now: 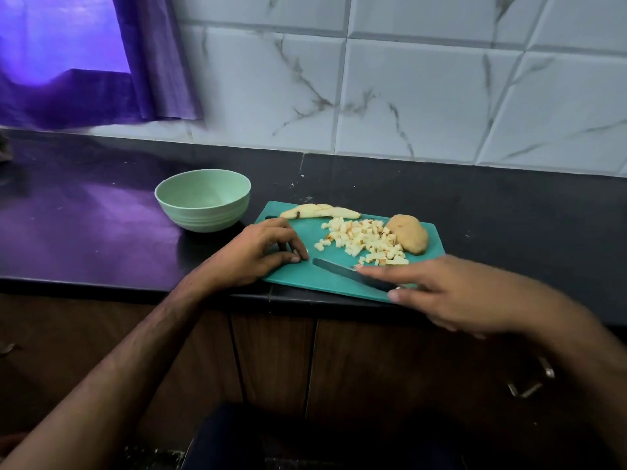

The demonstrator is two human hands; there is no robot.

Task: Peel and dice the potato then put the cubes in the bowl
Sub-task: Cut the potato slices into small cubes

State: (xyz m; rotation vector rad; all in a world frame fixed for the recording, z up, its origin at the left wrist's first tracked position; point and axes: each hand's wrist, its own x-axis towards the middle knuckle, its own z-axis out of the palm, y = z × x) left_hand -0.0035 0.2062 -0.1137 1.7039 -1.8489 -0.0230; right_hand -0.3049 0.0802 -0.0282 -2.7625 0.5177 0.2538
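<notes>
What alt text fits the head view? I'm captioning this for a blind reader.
A pile of diced potato cubes sits on a teal cutting board, with the left hand resting on the board and the right hand over a knife. An empty green bowl stands left.

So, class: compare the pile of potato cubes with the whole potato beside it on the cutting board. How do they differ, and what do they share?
The potato cubes are pale, cut flesh; the whole potato is brown.
The potato cubes are many small pieces spread loosely; the whole potato is one large rounded lump.
The potato cubes lie mid-board; the whole potato sits at their right.
Both rest on the teal cutting board, neither in the bowl.
</notes>
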